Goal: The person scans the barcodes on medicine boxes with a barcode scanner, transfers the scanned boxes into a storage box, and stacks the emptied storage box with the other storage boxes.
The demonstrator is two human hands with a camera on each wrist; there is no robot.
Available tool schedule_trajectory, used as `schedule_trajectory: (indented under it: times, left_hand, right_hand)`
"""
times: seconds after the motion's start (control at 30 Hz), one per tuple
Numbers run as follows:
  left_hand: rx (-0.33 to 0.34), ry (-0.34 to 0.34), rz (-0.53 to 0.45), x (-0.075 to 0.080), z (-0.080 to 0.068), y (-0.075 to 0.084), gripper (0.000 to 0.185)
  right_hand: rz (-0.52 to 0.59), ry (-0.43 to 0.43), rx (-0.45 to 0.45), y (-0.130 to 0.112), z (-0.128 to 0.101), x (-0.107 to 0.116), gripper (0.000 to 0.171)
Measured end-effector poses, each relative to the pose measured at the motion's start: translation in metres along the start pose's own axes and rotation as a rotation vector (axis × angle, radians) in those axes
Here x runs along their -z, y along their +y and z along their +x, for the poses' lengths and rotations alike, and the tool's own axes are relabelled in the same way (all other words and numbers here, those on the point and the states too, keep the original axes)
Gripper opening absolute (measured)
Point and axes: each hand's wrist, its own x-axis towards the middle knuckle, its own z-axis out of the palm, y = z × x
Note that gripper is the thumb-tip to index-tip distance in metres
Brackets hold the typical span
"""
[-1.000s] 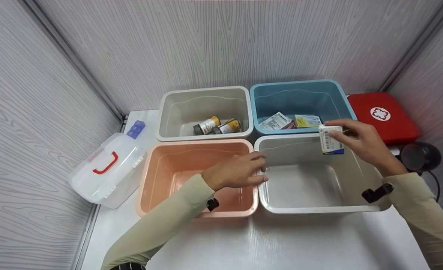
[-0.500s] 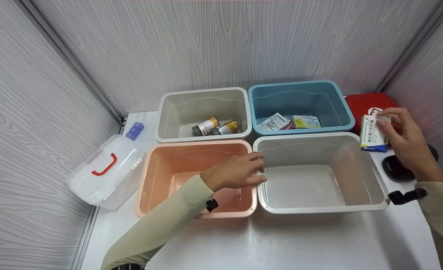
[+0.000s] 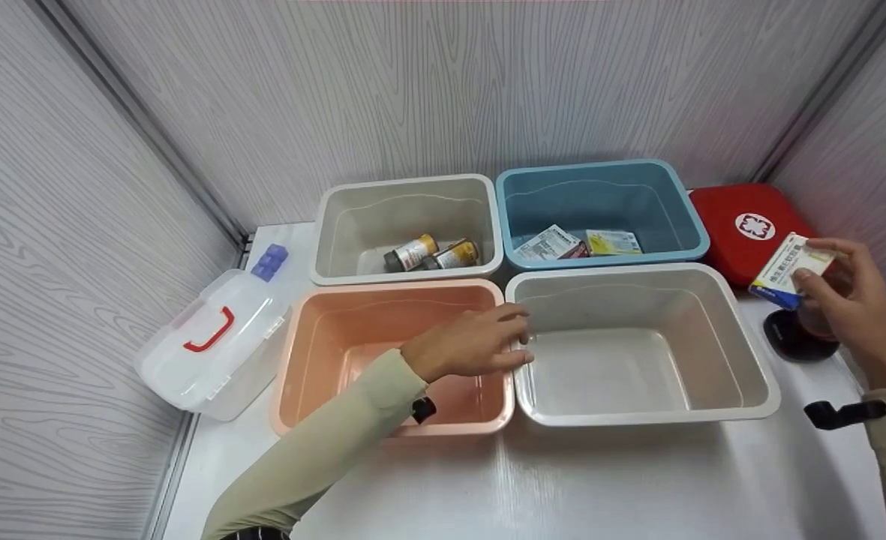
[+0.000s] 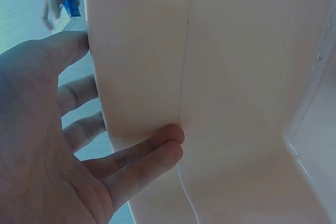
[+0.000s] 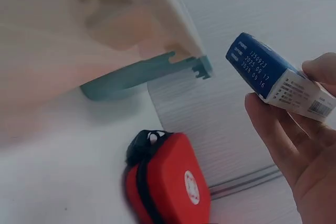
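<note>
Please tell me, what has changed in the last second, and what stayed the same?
The right hand, gripping the medicine box, moved from above the blue bin out to the right, past the red first-aid pouch, and tilted the box. The left hand stayed resting on the adjoining rims of the pink bin and the white bin. Bins and their contents did not move.

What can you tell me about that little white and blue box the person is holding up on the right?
The small white cardboard medicine box has a blue end panel and printed text; the right wrist view shows numbers like a date on the blue end. It looks closed and undamaged. The right hand pinches it between thumb and fingers, tilted, in the air beside the red first-aid pouch, right of the white plastic bin. Nothing else touches it.
</note>
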Motion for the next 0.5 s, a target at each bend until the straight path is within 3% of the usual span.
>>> schedule_trajectory:
  times: [0.1, 0.23, 0.37, 0.5]
  left_hand:
    - [0.001, 0.0, 0.005, -0.001, 0.0, 0.0, 0.042]
    - [0.0, 0.002, 0.002, -0.001, 0.0, 0.0, 0.041]
    - [-0.001, -0.005, -0.016, -0.001, 0.001, -0.001, 0.042]
    - [-0.011, 0.0, -0.02, -0.001, 0.001, -0.001, 0.042]
  right_hand:
    - [0.139, 0.045, -0.066, 0.011, -0.008, 0.002, 0.046]
    - [0.331, 0.065, -0.089, 0.027, -0.018, 0.0, 0.041]
    - [0.421, 0.088, -0.081, 0.044, -0.028, -0.008, 0.041]
    - [0.479, 0.164, -0.147, 0.057, -0.04, -0.019, 0.043]
